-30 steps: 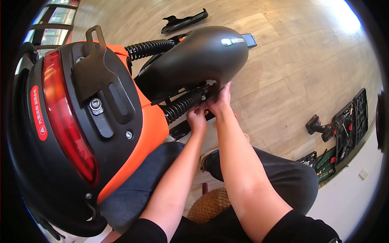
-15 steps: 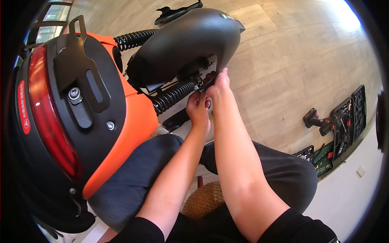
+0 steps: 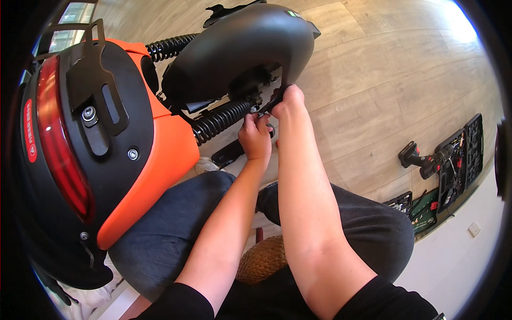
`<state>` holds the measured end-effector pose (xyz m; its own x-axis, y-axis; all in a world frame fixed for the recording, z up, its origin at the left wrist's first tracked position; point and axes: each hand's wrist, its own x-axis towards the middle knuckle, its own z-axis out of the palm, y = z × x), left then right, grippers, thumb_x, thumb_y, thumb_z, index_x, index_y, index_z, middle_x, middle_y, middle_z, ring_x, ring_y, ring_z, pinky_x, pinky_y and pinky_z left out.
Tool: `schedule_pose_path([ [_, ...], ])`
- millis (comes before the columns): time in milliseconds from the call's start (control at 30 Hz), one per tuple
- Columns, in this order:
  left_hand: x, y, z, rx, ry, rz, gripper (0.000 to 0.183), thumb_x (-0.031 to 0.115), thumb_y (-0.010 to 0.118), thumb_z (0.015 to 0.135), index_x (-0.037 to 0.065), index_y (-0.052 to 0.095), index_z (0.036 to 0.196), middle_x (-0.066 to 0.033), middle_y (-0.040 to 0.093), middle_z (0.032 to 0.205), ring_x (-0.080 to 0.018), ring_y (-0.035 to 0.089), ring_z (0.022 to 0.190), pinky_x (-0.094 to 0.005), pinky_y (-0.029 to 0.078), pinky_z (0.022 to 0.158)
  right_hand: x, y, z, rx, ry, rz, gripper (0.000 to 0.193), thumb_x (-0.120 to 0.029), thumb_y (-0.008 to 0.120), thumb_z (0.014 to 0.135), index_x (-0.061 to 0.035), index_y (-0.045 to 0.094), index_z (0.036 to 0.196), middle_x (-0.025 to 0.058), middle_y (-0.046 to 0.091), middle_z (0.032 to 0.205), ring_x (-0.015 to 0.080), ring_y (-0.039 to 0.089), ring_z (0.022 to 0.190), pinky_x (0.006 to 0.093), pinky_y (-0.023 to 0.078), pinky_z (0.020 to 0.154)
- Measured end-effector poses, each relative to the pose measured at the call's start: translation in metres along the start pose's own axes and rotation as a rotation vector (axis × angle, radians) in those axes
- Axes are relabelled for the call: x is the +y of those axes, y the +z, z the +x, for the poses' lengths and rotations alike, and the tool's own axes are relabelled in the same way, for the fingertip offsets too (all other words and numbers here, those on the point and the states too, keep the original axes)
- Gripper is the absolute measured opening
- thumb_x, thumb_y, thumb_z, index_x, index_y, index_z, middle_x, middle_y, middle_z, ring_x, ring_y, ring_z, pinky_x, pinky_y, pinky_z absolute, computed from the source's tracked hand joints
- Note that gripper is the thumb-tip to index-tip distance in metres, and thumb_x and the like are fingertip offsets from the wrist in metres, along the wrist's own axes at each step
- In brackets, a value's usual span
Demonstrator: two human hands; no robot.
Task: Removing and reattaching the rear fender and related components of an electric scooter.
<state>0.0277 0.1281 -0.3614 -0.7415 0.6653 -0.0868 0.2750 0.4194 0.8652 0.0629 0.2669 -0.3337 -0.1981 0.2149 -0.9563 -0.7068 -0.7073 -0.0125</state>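
We have both hands at the near side of the scooter's rear mudguard [image 3: 240,58], by the lower end of the near spring [image 3: 221,121]. The mudguard lies just beyond our fingers, its dark curved shell mounted at the back of the scooter [image 3: 162,154]. Our right hand [image 3: 292,101] is against its near lower rim, where the fingers bend out of sight; we cannot tell whether they are clamped on that rim or only resting there. Our left hand [image 3: 257,140] is just beside it, to the left and slightly lower. Its fingers are curled close together, with the tips at the small metal fittings where the spring ends; we cannot tell whether they pinch anything. The spring runs from those fingertips up and left to the orange panel.

A long black piece [image 3: 230,152] lies low on the floor [image 3: 384,90], left of our left wrist. On the far side, a black part [image 3: 216,15] shows past the mudguard. Near the floor's edge by the wall [image 3: 453,256], a drill [image 3: 429,166] lies beside an open tool case [image 3: 473,133].
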Motion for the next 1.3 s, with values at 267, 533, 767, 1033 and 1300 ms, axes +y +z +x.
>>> schedule_pose_path([
  [267,0.006,0.009,-0.006,0.085,0.019,-0.028,0.007,0.007,0.061,0.096,0.001,0.059,0.093,-0.0068,0.065,0.069,-0.0162,0.064,0.053,-0.0313,0.050,0.054,0.002,0.004,-0.012,0.024,-0.028,0.010,0.020,-0.019,0.041,0.100,-0.0092,0.051,0.085,0.0066,0.048,0.069,0.0200,0.042,0.061,0.0376,0.037,0.062],
  [533,-0.004,0.023,-0.008,0.163,0.129,0.017,0.009,0.008,0.063,0.098,0.003,0.056,0.097,-0.0059,0.065,0.070,-0.0139,0.063,0.059,-0.0289,0.049,0.057,-0.006,0.003,0.002,0.008,-0.060,-0.055,0.024,-0.019,0.036,0.099,-0.0099,0.050,0.082,0.0069,0.047,0.065,0.0207,0.042,0.060,0.0395,0.036,0.060],
  [767,0.008,0.018,-0.019,0.056,-0.109,-0.432,0.017,0.006,0.068,0.095,0.003,0.060,0.109,-0.0037,0.066,0.083,-0.0089,0.060,0.064,-0.0248,0.047,0.058,-0.014,-0.007,0.008,0.032,0.083,-0.155,0.032,-0.023,0.032,0.098,-0.0114,0.044,0.071,0.0057,0.042,0.062,0.0212,0.039,0.058,0.0384,0.034,0.058],
  [1033,0.054,0.013,-0.011,-0.063,0.441,-0.002,0.019,0.002,0.068,0.090,0.004,0.070,0.109,-0.0097,0.064,0.088,-0.0241,0.065,0.075,-0.0345,0.051,0.066,-0.061,-0.032,0.008,-0.206,0.112,0.031,0.039,-0.031,0.033,0.098,-0.0186,0.029,0.061,-0.0013,0.026,0.051,0.0169,0.026,0.045,0.0334,0.022,0.051],
  [1300,0.116,0.024,0.011,-0.187,0.539,-0.056,0.023,0.001,0.073,0.083,0.009,0.071,0.105,-0.0115,0.066,0.102,-0.0320,0.063,0.097,-0.0393,0.054,0.075,-0.112,-0.021,-0.046,-0.486,0.013,-0.006,0.046,-0.046,0.033,0.097,-0.0182,0.028,0.060,0.0006,0.028,0.050,0.0220,0.033,0.053,0.0401,0.031,0.056],
])
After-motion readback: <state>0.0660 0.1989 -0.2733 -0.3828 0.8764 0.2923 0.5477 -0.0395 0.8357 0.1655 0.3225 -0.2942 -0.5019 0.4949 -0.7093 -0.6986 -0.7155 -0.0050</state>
